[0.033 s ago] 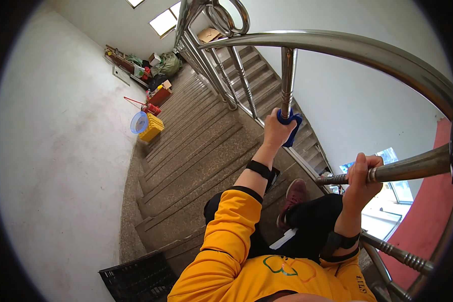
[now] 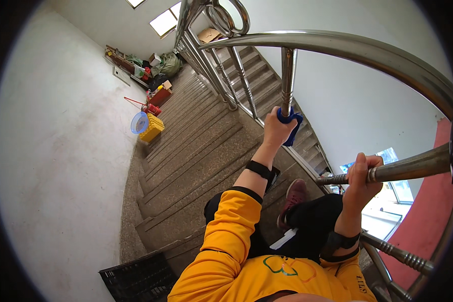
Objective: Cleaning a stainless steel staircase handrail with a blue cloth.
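My left hand (image 2: 278, 130) is closed on a blue cloth (image 2: 293, 133), which wraps round the lower part of a shiny metal baluster (image 2: 288, 75). Only the cloth's edges show beyond my fingers and thumb. To the right, my right hand (image 2: 362, 182) grips a second metal baluster (image 2: 412, 165) near its ringed section, thumb pointing up. Both balusters belong to the stair railing, whose thick curved handrail (image 2: 362, 44) arches above my hands.
Stone steps (image 2: 186, 156) run down along the white wall. Beside them stand a yellow crate (image 2: 152, 128), a pale blue basin (image 2: 139, 122) and red objects (image 2: 152, 108). Sacks (image 2: 168, 64) lie farther down. A black crate (image 2: 138, 278) is at lower left; my shoe (image 2: 293, 194) rests below the railing.
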The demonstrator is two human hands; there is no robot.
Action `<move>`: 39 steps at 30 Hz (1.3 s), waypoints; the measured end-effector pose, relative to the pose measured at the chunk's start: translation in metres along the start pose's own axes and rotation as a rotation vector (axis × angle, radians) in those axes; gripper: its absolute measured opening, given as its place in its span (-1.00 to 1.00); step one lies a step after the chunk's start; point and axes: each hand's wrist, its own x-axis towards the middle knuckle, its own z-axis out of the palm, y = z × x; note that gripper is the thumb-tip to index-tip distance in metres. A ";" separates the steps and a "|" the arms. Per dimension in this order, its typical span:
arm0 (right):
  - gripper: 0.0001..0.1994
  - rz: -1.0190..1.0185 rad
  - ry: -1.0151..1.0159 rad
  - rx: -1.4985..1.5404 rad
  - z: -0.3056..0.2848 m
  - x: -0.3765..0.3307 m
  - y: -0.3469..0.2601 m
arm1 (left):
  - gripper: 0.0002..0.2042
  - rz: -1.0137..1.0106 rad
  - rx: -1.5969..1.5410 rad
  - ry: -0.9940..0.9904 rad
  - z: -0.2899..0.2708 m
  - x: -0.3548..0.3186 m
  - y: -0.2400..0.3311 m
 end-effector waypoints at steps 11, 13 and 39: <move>-0.78 0.016 0.014 -0.042 0.000 0.000 -0.003 | -0.56 0.113 -0.429 0.092 -0.053 -0.003 0.086; -0.78 0.016 0.010 -0.033 0.000 0.000 -0.003 | -0.56 0.115 -0.467 0.086 -0.054 -0.004 0.085; -0.78 0.029 -0.003 -0.030 0.000 -0.001 -0.008 | -0.65 -0.141 -2.305 -0.332 -0.085 0.001 0.060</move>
